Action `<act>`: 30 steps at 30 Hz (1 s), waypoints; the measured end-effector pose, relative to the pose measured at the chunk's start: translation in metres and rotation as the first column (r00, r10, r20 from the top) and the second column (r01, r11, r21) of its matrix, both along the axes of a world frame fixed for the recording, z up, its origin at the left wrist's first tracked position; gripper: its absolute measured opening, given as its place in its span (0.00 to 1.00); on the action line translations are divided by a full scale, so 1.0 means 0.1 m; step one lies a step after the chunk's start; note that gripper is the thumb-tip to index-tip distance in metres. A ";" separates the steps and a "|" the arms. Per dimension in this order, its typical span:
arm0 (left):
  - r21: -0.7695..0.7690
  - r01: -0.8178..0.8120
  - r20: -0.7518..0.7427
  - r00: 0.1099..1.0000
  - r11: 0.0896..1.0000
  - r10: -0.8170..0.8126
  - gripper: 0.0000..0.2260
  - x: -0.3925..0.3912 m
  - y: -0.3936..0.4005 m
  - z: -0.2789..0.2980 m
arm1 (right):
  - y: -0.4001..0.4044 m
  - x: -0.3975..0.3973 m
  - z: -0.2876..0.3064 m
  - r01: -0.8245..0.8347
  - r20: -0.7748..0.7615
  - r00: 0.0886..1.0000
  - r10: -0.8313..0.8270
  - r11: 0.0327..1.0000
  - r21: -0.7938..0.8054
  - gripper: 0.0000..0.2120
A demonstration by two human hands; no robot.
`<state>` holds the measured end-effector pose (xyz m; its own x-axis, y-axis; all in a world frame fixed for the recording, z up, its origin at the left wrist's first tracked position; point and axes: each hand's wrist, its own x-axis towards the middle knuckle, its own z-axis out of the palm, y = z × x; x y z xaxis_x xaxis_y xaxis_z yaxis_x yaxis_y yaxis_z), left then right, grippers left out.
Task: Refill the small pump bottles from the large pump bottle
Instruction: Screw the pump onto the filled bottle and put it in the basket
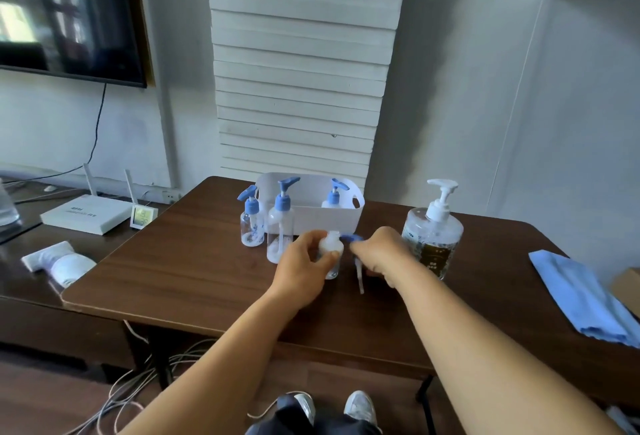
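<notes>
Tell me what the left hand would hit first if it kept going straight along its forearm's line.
Probably the white basket. The left hand grips the uncapped small bottle and points away from the person, toward the basket's front wall just beyond. Depth is hard to judge; the taller blue-pump bottle stands just left of that line.

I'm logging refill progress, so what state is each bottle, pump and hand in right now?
Open small bottle: uncapped, upright, held by the left hand.
Removed pump: out of its bottle, gripped by the right hand.
Two capped small bottles: pumps on, upright.
Basket bottle: pump on.
Large pump bottle: capped, untouched.
</notes>
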<state>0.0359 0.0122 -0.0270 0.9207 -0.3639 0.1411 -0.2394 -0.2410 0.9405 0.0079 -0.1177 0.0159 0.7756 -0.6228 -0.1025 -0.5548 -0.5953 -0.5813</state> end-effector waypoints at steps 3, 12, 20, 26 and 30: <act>-0.002 0.013 0.013 1.000 1.000 -0.013 0.19 0.01 0.00 -0.03 | -0.02 -0.04 0.12 -0.027 0.367 0.930 0.014 0.999 0.030 0.13; 0.007 0.043 0.058 0.997 0.999 -0.044 0.18 0.02 -0.01 -0.10 | 0.05 -0.09 0.20 -0.322 0.808 0.572 0.139 0.944 0.065 0.06; 0.009 0.061 0.072 0.996 0.998 -0.061 0.17 0.04 0.00 -0.12 | 0.03 -0.04 0.11 -0.352 0.760 0.614 0.214 0.936 0.022 0.03; -0.032 0.076 0.085 0.994 0.997 -0.073 0.14 0.03 0.00 -0.13 | 0.03 -0.05 0.03 -0.409 0.594 0.753 0.284 0.909 0.085 0.06; -0.038 0.087 0.098 0.992 0.995 -0.083 0.14 0.02 0.01 -0.11 | 0.05 -0.09 -0.01 -0.448 0.544 0.783 0.302 0.881 0.155 0.10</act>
<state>0.0376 0.0133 -0.0384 0.8681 -0.4320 0.2444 -0.3470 -0.1761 0.9212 -0.0009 -0.1123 0.0152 0.9303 -0.2767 0.2408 0.0833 -0.4799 -0.8734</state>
